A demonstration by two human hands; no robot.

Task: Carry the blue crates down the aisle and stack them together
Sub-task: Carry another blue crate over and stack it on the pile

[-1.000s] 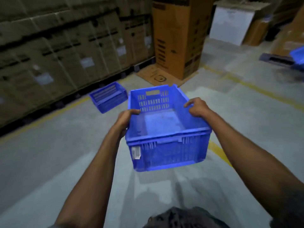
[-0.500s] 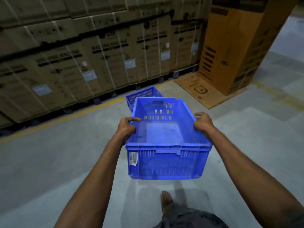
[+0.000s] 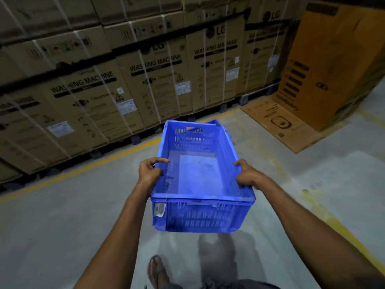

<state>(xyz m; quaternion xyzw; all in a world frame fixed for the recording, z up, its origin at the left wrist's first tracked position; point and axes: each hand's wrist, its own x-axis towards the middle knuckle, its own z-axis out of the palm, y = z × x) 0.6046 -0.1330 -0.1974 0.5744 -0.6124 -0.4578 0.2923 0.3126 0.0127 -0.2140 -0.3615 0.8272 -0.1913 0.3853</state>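
Observation:
I hold an empty blue slatted crate (image 3: 200, 215) in the air in front of me, above the concrete floor. My left hand (image 3: 150, 173) grips its left rim and my right hand (image 3: 248, 176) grips its right rim. A white label sits on the near wall's left corner. A second blue crate (image 3: 223, 127) stands on the floor just beyond it. The held crate hides nearly all of that one; only a strip of its rim shows at the far right.
A wall of strapped washing-machine cartons (image 3: 133, 80) on pallets runs along the left and back. A yellow floor line (image 3: 116, 155) runs before them. A tall orange-brown carton (image 3: 333, 65) stands at right on flattened cardboard (image 3: 277, 122). My sandalled foot (image 3: 157, 272) shows below.
I have walked closer to the crate on the floor. The held crate now covers most of it. The cartons loom larger and the view has swung left.

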